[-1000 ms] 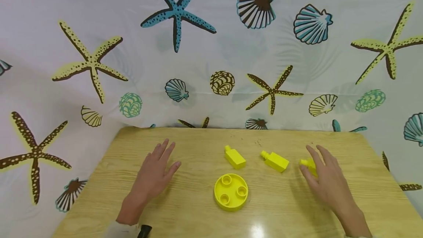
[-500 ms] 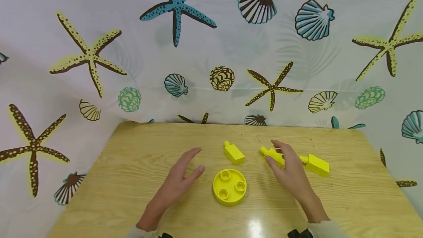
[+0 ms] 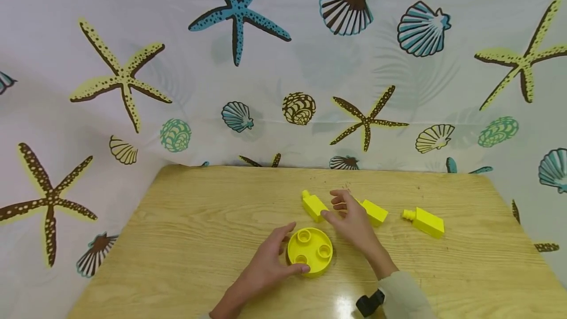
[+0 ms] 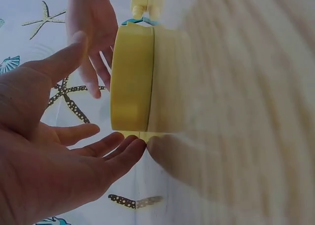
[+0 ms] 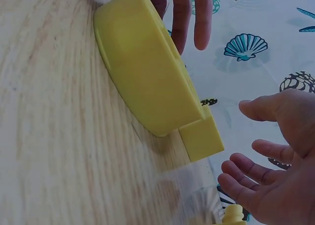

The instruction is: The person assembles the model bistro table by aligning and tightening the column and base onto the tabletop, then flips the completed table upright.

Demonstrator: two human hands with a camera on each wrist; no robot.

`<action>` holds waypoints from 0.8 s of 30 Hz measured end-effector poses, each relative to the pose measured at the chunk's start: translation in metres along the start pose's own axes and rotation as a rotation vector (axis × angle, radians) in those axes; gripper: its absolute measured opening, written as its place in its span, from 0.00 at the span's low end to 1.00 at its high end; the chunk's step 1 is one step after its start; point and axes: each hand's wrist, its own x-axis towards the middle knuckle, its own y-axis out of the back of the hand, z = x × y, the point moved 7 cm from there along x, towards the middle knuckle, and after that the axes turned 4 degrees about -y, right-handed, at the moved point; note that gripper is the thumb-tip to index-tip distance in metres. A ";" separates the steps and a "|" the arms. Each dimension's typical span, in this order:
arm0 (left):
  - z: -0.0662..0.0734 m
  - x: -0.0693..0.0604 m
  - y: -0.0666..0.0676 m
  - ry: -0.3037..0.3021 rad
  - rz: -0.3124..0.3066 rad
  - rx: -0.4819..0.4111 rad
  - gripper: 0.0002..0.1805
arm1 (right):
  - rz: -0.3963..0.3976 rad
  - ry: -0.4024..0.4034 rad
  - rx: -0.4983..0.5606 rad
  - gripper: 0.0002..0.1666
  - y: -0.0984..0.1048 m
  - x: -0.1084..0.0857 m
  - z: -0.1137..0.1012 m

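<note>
A round yellow base with three raised sockets lies on the table. My left hand curves loosely around its left side, thumb over the near rim; in the left wrist view, fingertips of that hand are close to the base, contact unclear. My right hand hovers with parted fingers between two yellow bottle-shaped blocks, thumb tip beside the left one. The right one has its neck hidden behind that hand. In the right wrist view nothing is between the thumb and fingers of my right hand.
A third yellow bottle-shaped block lies farther right on the wooden table. Behind the table's far edge hangs a white cloth printed with starfish and shells.
My left hand has moved right to the round base. My right hand has swept left from the rightmost block, past the middle one, towards the left one. The blocks look unmoved.
</note>
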 end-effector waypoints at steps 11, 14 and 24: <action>0.002 0.015 -0.016 -0.007 -0.044 0.170 0.60 | -0.066 -0.095 -0.127 0.31 -0.016 0.022 0.010; 0.002 0.017 -0.017 0.013 -0.051 0.197 0.58 | -0.059 -0.089 -0.154 0.27 -0.017 0.024 0.011; 0.003 0.025 -0.013 -0.009 -0.052 0.211 0.57 | 0.045 -0.099 -0.042 0.21 0.001 0.017 0.014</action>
